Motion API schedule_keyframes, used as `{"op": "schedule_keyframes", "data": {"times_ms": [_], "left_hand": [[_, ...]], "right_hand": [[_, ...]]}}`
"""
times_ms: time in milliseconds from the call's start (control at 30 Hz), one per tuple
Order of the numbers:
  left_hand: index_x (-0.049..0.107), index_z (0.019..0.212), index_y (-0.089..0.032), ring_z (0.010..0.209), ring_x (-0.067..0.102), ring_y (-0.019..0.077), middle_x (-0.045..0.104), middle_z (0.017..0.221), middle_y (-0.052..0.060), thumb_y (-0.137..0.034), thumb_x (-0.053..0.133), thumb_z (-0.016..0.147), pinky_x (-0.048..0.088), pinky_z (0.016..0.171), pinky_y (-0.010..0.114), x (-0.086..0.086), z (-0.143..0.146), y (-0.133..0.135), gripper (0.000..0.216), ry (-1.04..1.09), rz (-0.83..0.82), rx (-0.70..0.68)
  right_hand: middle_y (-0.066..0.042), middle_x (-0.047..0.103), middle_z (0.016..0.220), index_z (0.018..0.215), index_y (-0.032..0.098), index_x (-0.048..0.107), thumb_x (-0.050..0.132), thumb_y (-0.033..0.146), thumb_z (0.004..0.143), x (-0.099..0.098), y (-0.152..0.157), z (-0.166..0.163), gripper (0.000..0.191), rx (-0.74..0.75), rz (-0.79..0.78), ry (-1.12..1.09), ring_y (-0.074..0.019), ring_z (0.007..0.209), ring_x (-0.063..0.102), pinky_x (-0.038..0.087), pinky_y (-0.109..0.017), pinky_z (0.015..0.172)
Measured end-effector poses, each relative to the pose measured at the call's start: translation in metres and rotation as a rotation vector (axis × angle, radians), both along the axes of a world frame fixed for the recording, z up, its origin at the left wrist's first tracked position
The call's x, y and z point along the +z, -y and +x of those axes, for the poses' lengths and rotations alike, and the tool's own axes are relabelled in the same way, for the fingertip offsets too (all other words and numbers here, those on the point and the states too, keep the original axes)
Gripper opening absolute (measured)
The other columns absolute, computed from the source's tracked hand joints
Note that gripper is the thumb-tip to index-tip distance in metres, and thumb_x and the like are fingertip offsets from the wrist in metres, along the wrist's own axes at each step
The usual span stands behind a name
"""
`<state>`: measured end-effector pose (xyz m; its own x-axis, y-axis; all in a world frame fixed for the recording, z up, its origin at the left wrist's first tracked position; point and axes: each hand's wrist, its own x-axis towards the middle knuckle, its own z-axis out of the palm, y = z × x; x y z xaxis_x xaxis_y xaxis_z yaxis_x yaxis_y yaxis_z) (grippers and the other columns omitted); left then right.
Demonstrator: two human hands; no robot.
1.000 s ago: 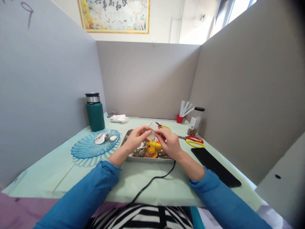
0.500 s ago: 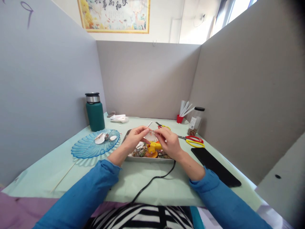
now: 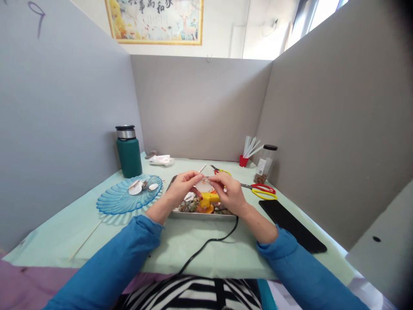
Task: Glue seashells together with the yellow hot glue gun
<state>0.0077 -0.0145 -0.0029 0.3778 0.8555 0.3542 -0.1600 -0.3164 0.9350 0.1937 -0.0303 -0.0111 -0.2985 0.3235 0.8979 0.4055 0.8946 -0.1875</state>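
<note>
Over a metal tray (image 3: 200, 216), my left hand (image 3: 183, 187) and my right hand (image 3: 229, 191) meet with their fingertips pinched. Something small and pale sits between the two pinches, too small for me to name. Below my fingers, a yellow glue gun (image 3: 208, 199) rests on shells and stones in the tray. Its black cord (image 3: 209, 242) runs over the table's front edge. A white stick-like thing (image 3: 202, 168) shows just beyond my left fingertips. Left of the tray, a blue scalloped glass plate (image 3: 112, 202) carries a white shell (image 3: 136, 187) and other small pieces.
A green bottle (image 3: 129, 157) stands at the back left. On the right are red-and-yellow scissors (image 3: 263, 191), a black phone (image 3: 292, 226), a jar (image 3: 263, 165) and a red cup (image 3: 243, 161) of glue sticks. A thin stick (image 3: 85, 239) lies at front left. Grey partitions enclose the table.
My fingertips have shifted very slightly around the small pale piece. Everything else looks the same.
</note>
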Motion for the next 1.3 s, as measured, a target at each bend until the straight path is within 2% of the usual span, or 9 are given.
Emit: {"op": "schedule_keyframes", "data": {"times_ms": [200,333,500,833,1067,1200,1300], "left_hand": [[0.06,0.098,-0.015,0.058,0.061,0.009,0.06,0.087,0.001,-0.038,0.065,0.075,0.054,0.057,0.024,0.0045,0.0025,0.0061,0.033,-0.017,0.012,-0.021],[0.06,0.094,-0.015,0.057,0.06,0.0098,0.06,0.082,0.0,-0.038,0.067,0.073,0.055,0.055,0.026,0.005,0.0024,0.0068,0.032,-0.01,0.035,-0.012],[0.06,0.089,-0.015,0.051,0.061,0.0089,0.058,0.085,0.0,-0.04,0.065,0.074,0.053,0.051,0.024,0.0046,0.0015,0.0058,0.031,-0.033,0.024,0.023],[0.06,0.082,-0.015,0.048,0.057,0.0067,0.058,0.076,-0.002,-0.041,0.068,0.072,0.05,0.045,0.02,0.0057,-0.0017,0.0046,0.029,-0.039,-0.019,0.028],[0.062,0.088,-0.014,0.054,0.059,0.0084,0.06,0.084,0.001,-0.04,0.067,0.072,0.052,0.048,0.023,0.0022,0.0005,0.0027,0.031,-0.016,-0.007,0.009],[0.06,0.095,-0.014,0.059,0.06,0.0102,0.063,0.08,0.001,-0.035,0.071,0.069,0.054,0.053,0.025,0.0021,0.002,0.0027,0.035,0.003,-0.011,-0.029],[0.059,0.092,-0.014,0.058,0.059,0.0101,0.063,0.076,0.001,-0.035,0.071,0.07,0.054,0.053,0.025,0.0019,0.0023,0.002,0.033,0.007,-0.021,-0.015]], "right_hand": [[-0.005,0.062,0.083,0.095,0.02,0.059,0.05,0.018,0.088,-0.002,-0.0014,0.0008,0.012,-0.052,-0.017,-0.008,-0.016,0.076,0.056,0.046,-0.029,0.067],[-0.005,0.062,0.083,0.095,0.02,0.059,0.049,0.02,0.089,-0.003,-0.0011,0.0005,0.012,-0.072,-0.022,0.014,-0.0157,0.073,0.056,0.047,-0.029,0.065],[-0.005,0.062,0.083,0.096,0.02,0.06,0.05,0.018,0.088,-0.0031,-0.0015,0.0007,0.012,-0.06,0.01,0.036,-0.0159,0.075,0.056,0.047,-0.029,0.067],[-0.005,0.063,0.087,0.097,0.02,0.06,0.052,0.016,0.088,-0.0006,0.0015,-0.001,0.013,0.022,0.026,0.041,-0.0148,0.077,0.058,0.049,-0.029,0.07],[-0.004,0.061,0.081,0.094,0.02,0.06,0.051,0.018,0.088,-0.0015,-0.0009,0.0,0.011,-0.028,-0.008,0.014,-0.0153,0.073,0.056,0.047,-0.029,0.066],[-0.005,0.061,0.08,0.094,0.02,0.06,0.05,0.02,0.089,-0.0021,-0.0017,0.0004,0.012,-0.052,-0.019,0.009,-0.0154,0.072,0.055,0.046,-0.029,0.065],[-0.004,0.061,0.08,0.094,0.02,0.06,0.051,0.02,0.088,-0.0026,-0.0013,0.0,0.011,-0.058,-0.025,0.018,-0.015,0.071,0.054,0.046,-0.028,0.063]]}}
